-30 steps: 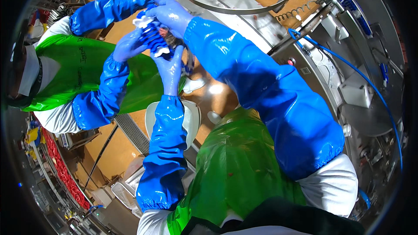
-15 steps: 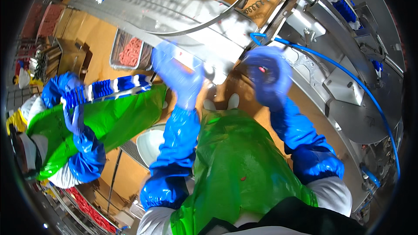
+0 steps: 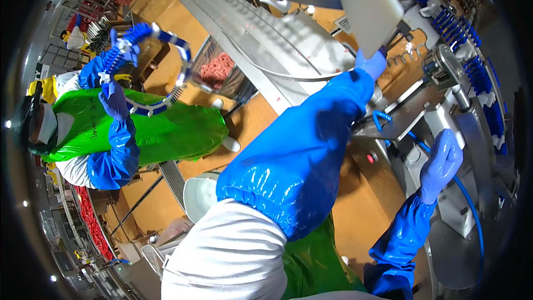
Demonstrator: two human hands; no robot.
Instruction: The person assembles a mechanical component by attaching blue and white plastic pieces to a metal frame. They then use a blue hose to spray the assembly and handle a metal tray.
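Note:
My left arm, in a blue sleeve, reaches far forward across the machine. My left hand point(image 3: 373, 64), in a purple-blue glove, is at the lower end of a pale flat plate point(image 3: 371, 8). The fingers are mostly hidden there, so I cannot tell whether they grip it. My right hand point(image 3: 441, 168), gloved alike, is at the right with its fingers stretched upward and nothing visible in them. It is beside a metal bracket point(image 3: 443, 122) on the machine. A blue hose point(image 3: 471, 203) runs down just past this hand.
At the left a co-worker in a green apron point(image 3: 166, 136) holds a blue-and-white segmented loop point(image 3: 183, 72). A metal chute point(image 3: 277, 39) slopes away ahead, near a tray of ground meat point(image 3: 217, 70). A pale tub point(image 3: 200, 197) stands on the floor. Blue segmented parts point(image 3: 480, 86) line the machine's right side.
My left hand has moved forward and right to the pale plate. My right hand has moved right and lower in view. The view has turned, and the co-worker's loop is now raised and rounded.

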